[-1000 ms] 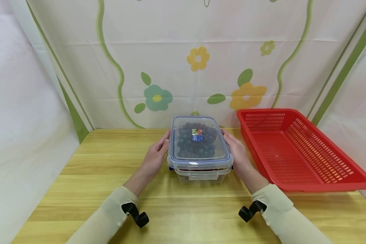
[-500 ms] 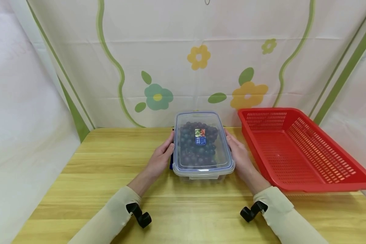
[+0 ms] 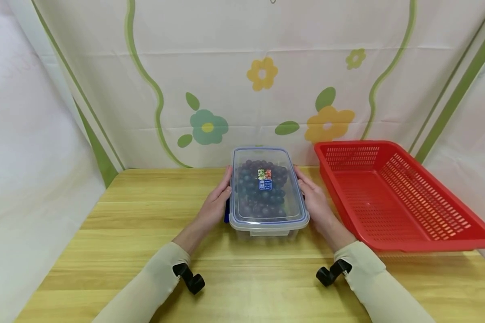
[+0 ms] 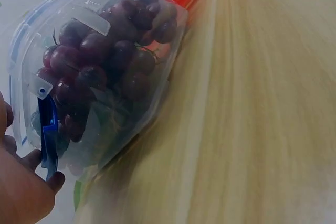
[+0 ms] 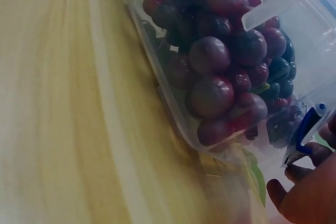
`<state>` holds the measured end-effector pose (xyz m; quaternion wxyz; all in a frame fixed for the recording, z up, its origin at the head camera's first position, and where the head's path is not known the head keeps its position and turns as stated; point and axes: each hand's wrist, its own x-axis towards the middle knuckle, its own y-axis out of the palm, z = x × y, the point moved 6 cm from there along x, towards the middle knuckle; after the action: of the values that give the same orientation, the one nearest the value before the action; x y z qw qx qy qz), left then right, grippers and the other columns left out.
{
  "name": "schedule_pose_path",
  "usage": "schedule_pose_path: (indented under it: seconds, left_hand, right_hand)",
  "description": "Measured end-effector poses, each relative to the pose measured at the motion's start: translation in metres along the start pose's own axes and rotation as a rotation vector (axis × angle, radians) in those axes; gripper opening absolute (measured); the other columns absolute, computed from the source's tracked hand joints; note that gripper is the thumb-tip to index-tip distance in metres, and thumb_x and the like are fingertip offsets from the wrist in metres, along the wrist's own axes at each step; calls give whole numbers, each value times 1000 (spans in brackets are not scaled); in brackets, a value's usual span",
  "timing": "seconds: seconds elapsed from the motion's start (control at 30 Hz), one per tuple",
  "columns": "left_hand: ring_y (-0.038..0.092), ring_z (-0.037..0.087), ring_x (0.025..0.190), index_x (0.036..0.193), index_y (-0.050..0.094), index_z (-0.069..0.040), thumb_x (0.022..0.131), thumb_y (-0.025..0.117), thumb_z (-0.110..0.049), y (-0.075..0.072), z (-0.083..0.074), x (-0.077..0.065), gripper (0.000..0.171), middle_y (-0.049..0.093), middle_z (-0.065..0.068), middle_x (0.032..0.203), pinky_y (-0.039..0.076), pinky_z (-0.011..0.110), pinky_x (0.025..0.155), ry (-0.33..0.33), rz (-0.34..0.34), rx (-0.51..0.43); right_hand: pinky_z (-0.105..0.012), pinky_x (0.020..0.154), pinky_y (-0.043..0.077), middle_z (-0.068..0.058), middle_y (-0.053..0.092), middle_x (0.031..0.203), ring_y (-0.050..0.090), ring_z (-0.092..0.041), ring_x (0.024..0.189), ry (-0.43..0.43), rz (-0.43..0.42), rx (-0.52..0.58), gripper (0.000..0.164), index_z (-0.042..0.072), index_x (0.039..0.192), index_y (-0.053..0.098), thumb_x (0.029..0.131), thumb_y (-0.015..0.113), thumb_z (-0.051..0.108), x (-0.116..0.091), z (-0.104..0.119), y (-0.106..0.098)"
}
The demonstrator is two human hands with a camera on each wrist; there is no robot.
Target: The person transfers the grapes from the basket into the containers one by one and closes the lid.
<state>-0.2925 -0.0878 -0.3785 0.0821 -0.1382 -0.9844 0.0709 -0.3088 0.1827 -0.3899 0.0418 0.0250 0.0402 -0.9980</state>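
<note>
A clear plastic food container (image 3: 272, 233) stands on the wooden table, its transparent, blue-edged lid (image 3: 242, 154) lying over the top. Dark purple grapes (image 4: 94, 51) show through its walls. At the container's left side, my left hand (image 3: 215, 204) holds the edge, thumb by the lid rim. Its fingers touch a blue side latch (image 4: 48, 129), which hangs down. My right hand (image 3: 317, 204) holds the opposite side, its fingers at another blue latch (image 5: 304, 135) that slants away from the wall. The far fingertips of both hands are partly hidden.
A red perforated plastic basket (image 3: 372, 215) stands to the right, close to my right forearm. Behind the wooden table (image 3: 145, 215) hangs a white curtain (image 3: 226, 27) with flower prints. Black camera mounts (image 3: 191, 278) stick out from my sleeves.
The lid's near end has come down onto the container, and the gap at the front has gone. Both hands have stayed at the sides, the left shifting slightly right and forward.
</note>
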Motion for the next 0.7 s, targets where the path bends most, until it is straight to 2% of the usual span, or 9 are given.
schedule_pose_path:
  seconds: [0.1, 0.2, 0.27, 0.5, 0.7]
  left_hand:
    - [-3, 10, 167, 172, 17, -26, 117, 30, -21, 0, -1, 1, 56, 2, -17, 178, 2, 47, 137, -8, 4, 35]
    - [-1, 13, 168, 171, 20, -29, 117, 30, -24, -2, -1, 3, 55, 5, -20, 177, 4, 47, 137, -36, -16, 70]
    - [0, 15, 168, 171, 21, -29, 117, 30, -24, -3, 0, 5, 55, 6, -18, 178, 5, 47, 136, -46, -26, 79]
    - [1, 13, 168, 171, 19, -22, 117, 29, -20, -2, 3, 6, 56, 5, -9, 181, 5, 45, 137, -58, -16, 63]
    - [2, 12, 167, 171, 20, -23, 117, 29, -21, -1, 3, 5, 55, 6, -13, 180, 6, 44, 137, -68, -17, 57]
  right_hand:
    - [-22, 112, 49, 12, 30, 175, 38, -18, 158, 21, -12, -16, 49, 43, 164, 35, 116, 37, 37, 1, 1, 0]
    - [-36, 127, 37, 13, 29, 175, 30, -15, 162, 32, -28, -36, 50, 40, 165, 35, 115, 38, 38, 3, 2, 0]
    - [-42, 130, 32, 12, 29, 175, 28, -14, 162, 36, -34, -44, 50, 38, 165, 35, 115, 39, 38, 3, 3, 1]
    - [-44, 127, 37, 9, 32, 174, 35, -17, 159, 35, -45, -53, 51, 33, 166, 36, 115, 39, 34, 6, 4, 1]
    - [-44, 128, 35, 6, 30, 175, 33, -19, 161, 26, -25, -70, 52, 31, 167, 33, 116, 38, 33, 6, 5, 0]
